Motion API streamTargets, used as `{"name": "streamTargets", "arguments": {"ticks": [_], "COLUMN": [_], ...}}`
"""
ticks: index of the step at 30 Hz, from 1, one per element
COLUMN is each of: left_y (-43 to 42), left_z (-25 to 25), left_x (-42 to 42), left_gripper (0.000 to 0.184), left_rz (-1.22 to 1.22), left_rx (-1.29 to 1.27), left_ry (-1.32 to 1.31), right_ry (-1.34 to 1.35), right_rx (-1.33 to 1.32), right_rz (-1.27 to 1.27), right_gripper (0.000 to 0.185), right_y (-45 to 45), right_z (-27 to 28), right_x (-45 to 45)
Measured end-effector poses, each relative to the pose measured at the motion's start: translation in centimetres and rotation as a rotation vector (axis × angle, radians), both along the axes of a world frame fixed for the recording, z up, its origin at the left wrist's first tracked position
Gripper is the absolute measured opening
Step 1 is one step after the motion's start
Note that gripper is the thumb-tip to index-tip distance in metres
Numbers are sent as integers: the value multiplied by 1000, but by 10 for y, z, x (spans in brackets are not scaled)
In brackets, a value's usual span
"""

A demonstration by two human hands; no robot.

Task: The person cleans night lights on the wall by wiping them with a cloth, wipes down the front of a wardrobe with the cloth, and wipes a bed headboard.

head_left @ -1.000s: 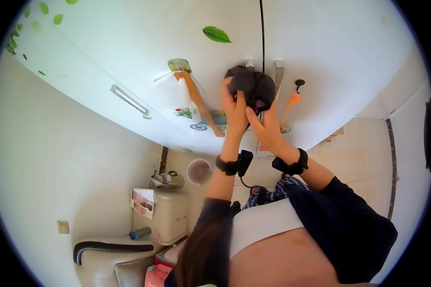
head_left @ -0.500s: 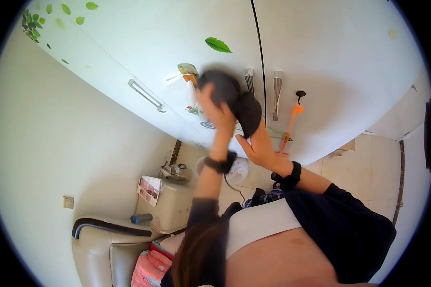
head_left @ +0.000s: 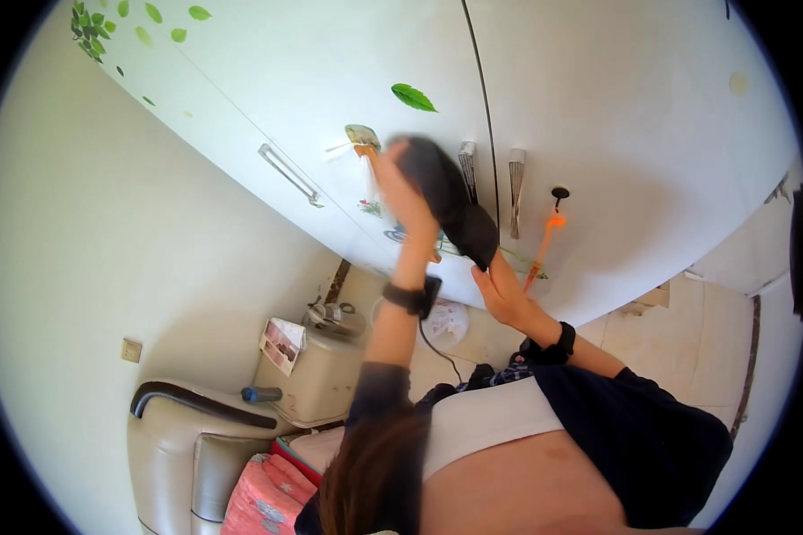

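A black cap (head_left: pixel 437 183) is held up in front of the white cabinet doors, its brim (head_left: pixel 473 236) pointing down and to the right. My left hand (head_left: pixel 406 196) is closed on the crown's left side, a little smeared by motion. At the brim's lower end, my right hand (head_left: pixel 507 290) grips the edge, with some fingers hidden behind it. Both wrists wear black bands.
White cabinet doors (head_left: pixel 598 107) carry metal handles (head_left: pixel 517 192) and a black hook with an orange strap (head_left: pixel 551 234). Below stand a beige bedside cabinet (head_left: pixel 317 383), a bin with a white bag (head_left: pixel 446 321) and a padded bed (head_left: pixel 165 446).
The cap has shifted slightly right and down and turned, showing a narrower side. Both hands moved along with it, and the whole view has tilted a little.
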State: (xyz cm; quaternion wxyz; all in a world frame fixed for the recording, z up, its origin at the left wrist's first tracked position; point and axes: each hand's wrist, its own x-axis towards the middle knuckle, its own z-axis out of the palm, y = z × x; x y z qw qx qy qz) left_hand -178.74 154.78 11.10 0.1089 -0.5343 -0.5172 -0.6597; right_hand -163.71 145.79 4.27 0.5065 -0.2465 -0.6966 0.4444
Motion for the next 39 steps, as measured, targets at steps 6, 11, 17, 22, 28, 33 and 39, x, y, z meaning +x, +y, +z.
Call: {"name": "streamTargets", "arguments": {"ticks": [6,11,17,22,28,33,39], "left_y": [0,-25,-41,-54,-92,-117,-92], "left_z": [75,-91,-82,-47,-97,-122,-110], "left_x": [1,-2,21,36,-9,-112,-196], "left_gripper": [24,28,31,24,22,21,20], "left_rz": [-19,-9,-189,-226,-564,-357,-365], "left_rx": [58,-405,-289,-216,-366,-398,-372], "left_ry": [-117,79,-16,-69,-228,-376,-493], "right_ry": [108,48,-13,96,-301,-341,-104], "right_rx": [18,127,398,182,151,234,185], "right_rz": [56,16,-147,-214,-230,-238,-328], "right_gripper": [46,43,43,39,36,34,33], "right_y": [-4,-15,-11,-18,-35,-37,-2], "right_z": [46,23,13,49,27,8,4], "right_x": [9,10,17,16,-17,-118,-225]}}
